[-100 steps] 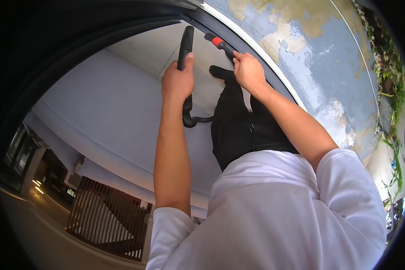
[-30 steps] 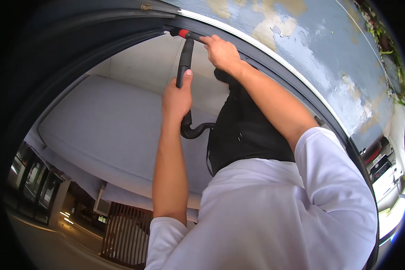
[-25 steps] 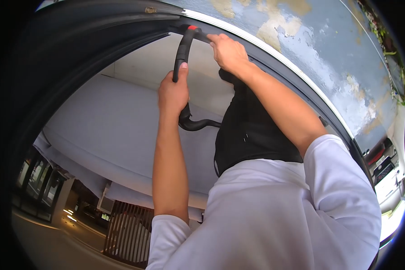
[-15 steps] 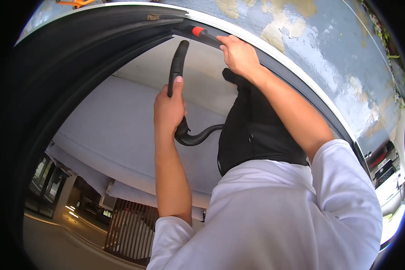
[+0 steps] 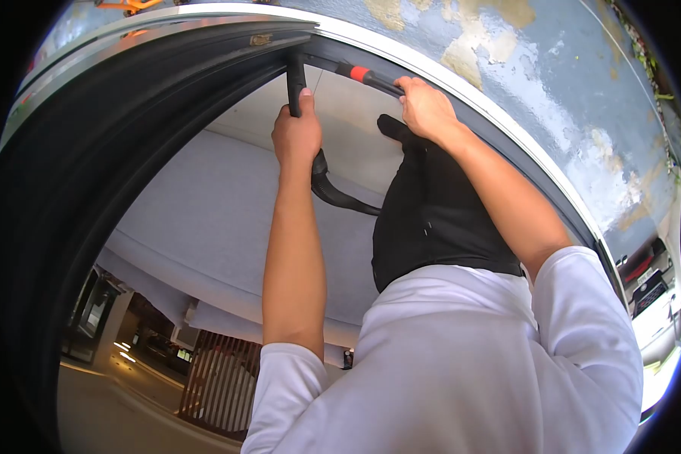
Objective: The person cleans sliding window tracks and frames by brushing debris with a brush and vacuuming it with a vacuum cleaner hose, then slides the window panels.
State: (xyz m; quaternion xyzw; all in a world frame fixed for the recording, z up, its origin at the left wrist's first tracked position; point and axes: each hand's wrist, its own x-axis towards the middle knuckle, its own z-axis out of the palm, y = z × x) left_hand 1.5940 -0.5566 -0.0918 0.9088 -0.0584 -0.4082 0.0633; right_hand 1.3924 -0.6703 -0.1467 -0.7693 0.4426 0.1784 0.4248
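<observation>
My left hand (image 5: 296, 140) is wrapped around the black handle of a vacuum hose (image 5: 342, 200). The tube's upper end reaches into the corner of the dark window track (image 5: 327, 47), while the flexible part curves down behind my legs. In my right hand (image 5: 429, 112) is the dark handle of a brush with a red band (image 5: 359, 73). Its dark bristles lie at the track, a short way right of the hose end; whether they touch it I cannot tell.
A dark sliding frame (image 5: 129, 98) fills the left side. Beyond the white sill edge (image 5: 522, 149) is a peeling blue-grey surface (image 5: 552, 98). Below are a pale grey sofa (image 5: 204, 204), a slatted wooden screen (image 5: 218, 378) and my black-clad legs (image 5: 439, 204).
My left hand has pushed the hose end up into the track corner. My right hand and the brush have shifted right and slightly down along the track.
</observation>
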